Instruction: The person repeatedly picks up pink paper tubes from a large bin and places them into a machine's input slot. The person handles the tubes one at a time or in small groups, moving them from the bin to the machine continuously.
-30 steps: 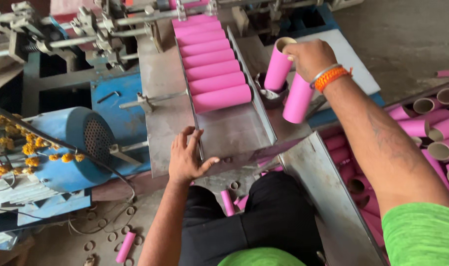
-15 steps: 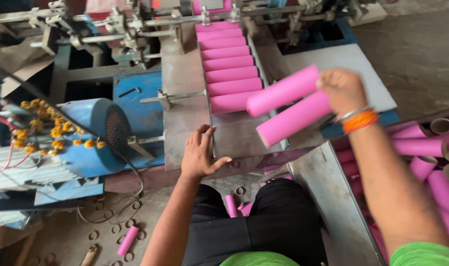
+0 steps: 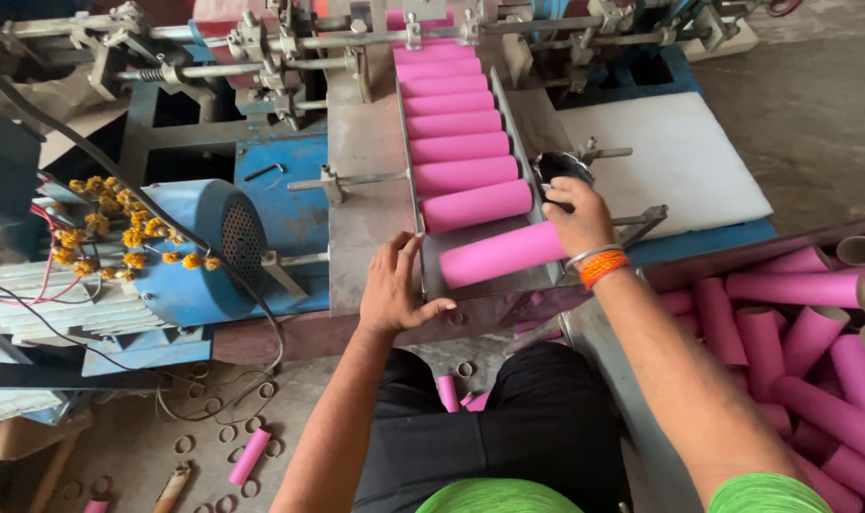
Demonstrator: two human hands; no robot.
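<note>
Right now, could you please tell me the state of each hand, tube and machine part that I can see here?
Right hand: gripping the end of the nearest pink tube.
Nearest pink tube: lying across the metal tray, lowest in the row.
Left hand: open, resting flat on the tray's edge.
Metal tray: loaded with a row of pink tubes lying side by side.
Blue motor: draped with orange flowers; running or not, cannot tell.
Tube pile: heaped loosely at the right.

Matt pink cardboard tubes [image 3: 470, 176] lie in a dull, worn grey metal tray [image 3: 370, 171] just beyond the left hand [image 3: 394, 290]; the motor [image 3: 199, 252] to its left is glossy blue-painted metal.
</note>
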